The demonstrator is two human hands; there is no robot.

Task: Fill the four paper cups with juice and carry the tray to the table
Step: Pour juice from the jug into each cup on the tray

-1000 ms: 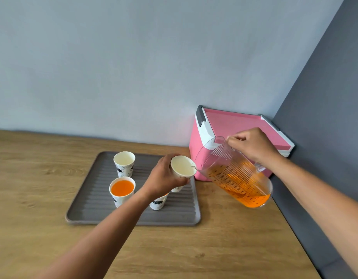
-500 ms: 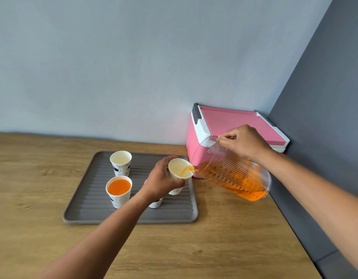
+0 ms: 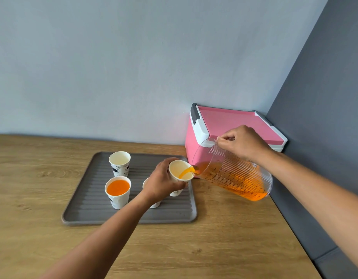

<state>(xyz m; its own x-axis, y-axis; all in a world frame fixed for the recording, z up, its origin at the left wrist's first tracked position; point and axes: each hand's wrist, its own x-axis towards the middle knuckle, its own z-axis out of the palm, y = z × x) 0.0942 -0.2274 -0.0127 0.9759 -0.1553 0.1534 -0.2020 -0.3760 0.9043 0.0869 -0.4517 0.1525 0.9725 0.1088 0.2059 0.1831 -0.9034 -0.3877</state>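
A grey ribbed tray [image 3: 89,210] lies on the wooden counter. On it stand an empty paper cup [image 3: 119,164] at the back left and a cup full of orange juice [image 3: 117,191] in front of it. A third cup [image 3: 155,204] is mostly hidden behind my left hand [image 3: 161,183]. That hand holds a fourth paper cup [image 3: 179,172] tilted above the tray's right side. My right hand [image 3: 242,142] grips a clear ribbed jug [image 3: 234,176] of orange juice, tipped left, and a stream of juice [image 3: 185,172] runs from its spout into the held cup.
A pink cooler box [image 3: 232,125] with a white rim stands in the corner behind the jug. A light blue wall runs along the back and a dark grey wall along the right. The wooden counter [image 3: 214,238] reaches its right edge beside the grey wall.
The jug has tipped further toward the held cup. Juice began to pour half a second ago and now streams steadily into the cup.
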